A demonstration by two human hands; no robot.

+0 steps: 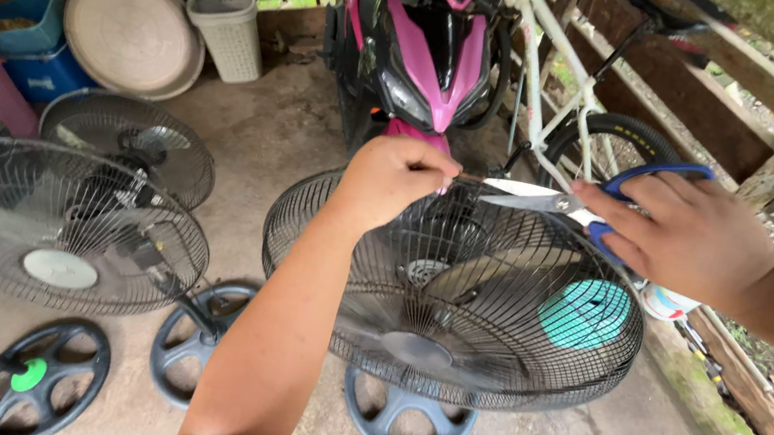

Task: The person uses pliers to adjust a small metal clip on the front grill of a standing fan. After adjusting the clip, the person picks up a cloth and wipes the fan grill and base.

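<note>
- Thin tie (465, 176) at the top rim of the fan guard (488, 355), pinched between the left hand (391, 181) fingertips: likely light and stiff; hold it by the free end.
- Scissors (544, 200): right hand (685, 240) fingers through the blue handles, blades slightly apart, tips just right of the pinch.
- Below the fingers, the fan's grey base (403, 414).
- Beyond them, a pink scooter (426, 47); left, two more fans (65, 229).

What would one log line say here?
left hand: pinches thin strand | right hand: holds scissors | below: fan guard
</note>
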